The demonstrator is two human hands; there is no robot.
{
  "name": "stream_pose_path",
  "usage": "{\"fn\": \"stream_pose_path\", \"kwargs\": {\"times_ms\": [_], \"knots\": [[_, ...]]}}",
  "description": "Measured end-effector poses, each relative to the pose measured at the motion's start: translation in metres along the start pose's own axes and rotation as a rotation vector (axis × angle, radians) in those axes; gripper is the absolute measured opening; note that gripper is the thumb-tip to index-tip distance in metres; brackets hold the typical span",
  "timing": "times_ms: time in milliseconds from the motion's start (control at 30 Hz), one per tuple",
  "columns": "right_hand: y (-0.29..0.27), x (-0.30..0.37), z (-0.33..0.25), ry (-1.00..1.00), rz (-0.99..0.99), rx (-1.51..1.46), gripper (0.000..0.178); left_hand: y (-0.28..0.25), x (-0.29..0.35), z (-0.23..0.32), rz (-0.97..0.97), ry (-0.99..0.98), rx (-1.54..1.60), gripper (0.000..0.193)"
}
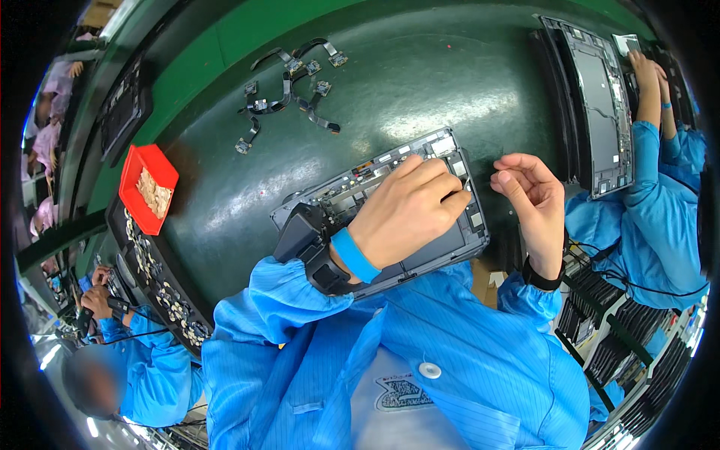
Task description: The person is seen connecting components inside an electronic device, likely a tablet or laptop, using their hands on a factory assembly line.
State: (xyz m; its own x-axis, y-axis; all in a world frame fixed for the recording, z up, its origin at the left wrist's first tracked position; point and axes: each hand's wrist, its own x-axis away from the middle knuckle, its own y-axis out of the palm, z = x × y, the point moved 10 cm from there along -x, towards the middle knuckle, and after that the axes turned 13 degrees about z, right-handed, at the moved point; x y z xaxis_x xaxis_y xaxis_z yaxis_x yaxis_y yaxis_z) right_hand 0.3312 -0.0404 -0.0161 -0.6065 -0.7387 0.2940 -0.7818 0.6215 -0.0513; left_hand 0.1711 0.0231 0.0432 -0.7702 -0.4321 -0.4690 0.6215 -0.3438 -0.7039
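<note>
Open tablet at the centre of the frame, lying aslant beneath the left hand.
The tablet lies close to the body, presumably for easy reach; cables lie apart at upper left, likely to avoid crowding it. Left thumb and forefinger pinch together over its upper-right corner, contents unclear. The right hand, beside that corner, is half-curled; whether it grips anything cannot be told.

The tabletop looks glossy, the bin smooth plastic, the tablet matt, the smock cloth.
</note>
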Motion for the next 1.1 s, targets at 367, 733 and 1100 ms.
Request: {"fn": "stream_pose_path", "kwargs": {"times_ms": [367,733,1100], "knots": [[0.005,0.004,0.008,0.008,-0.011,0.05,0.024,0.0,0.005,-0.004,0.051,-0.029,0.074,0.021],[0.008,0.0,0.015,0.026,-0.022,0.039,0.025,0.006,0.001,-0.006,0.058,-0.023,0.01,0.021],[0.018,0.006,0.026,0.076,-0.082,0.083,0.024,0.009,0.007,0.001,-0.004,-0.029,-0.1,0.025]]}}
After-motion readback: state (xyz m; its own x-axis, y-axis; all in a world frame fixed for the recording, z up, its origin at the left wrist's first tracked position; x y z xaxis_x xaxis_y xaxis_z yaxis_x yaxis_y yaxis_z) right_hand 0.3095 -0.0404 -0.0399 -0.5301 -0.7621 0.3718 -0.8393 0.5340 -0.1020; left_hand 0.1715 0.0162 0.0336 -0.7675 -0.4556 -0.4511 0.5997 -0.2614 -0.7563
